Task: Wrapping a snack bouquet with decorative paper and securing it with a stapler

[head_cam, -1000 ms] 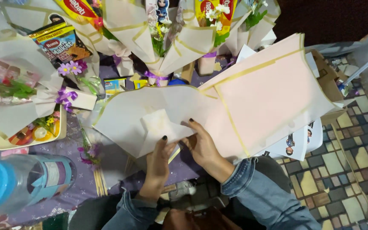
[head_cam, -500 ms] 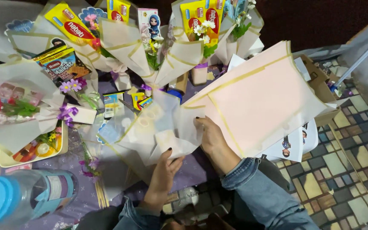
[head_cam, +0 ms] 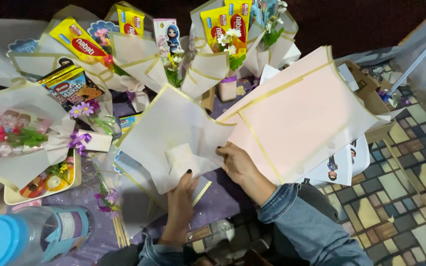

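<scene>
Two hands work at the near edge of the purple cloth (head_cam: 225,197), both sleeved in denim. Nearest, a blue-lidded clear bottle (head_cam: 23,239) lies at the lower left. The left hand (head_cam: 182,189) is closed in a pinch, thumb over a small folded flap at the lower part of a white wrapping sheet (head_cam: 173,130) with gold edging. The right hand (head_cam: 237,162) is curled around the seam where that white sheet meets a pink wrapping sheet (head_cam: 297,120), fingers tucked under the paper's edge.

By the look of it, the step in hand is folding and layering the wrapping paper: the white sheet is being creased at its base while the pink one is held alongside. The next move likely calls for keeping the fold pinched firmly while the sheets are aligned, since the paper is thin and would spring open.

The white sheet stands like a diamond, one corner pointing away toward the far bouquets, its long axis running from the hands outward. The pink sheet's long axis slants from the hands up to the right, over the patterned floor (head_cam: 420,197).

Farther off, finished snack bouquets (head_cam: 213,54) in white paper stand in a row, with a flower bouquet (head_cam: 16,133) to the left.
</scene>
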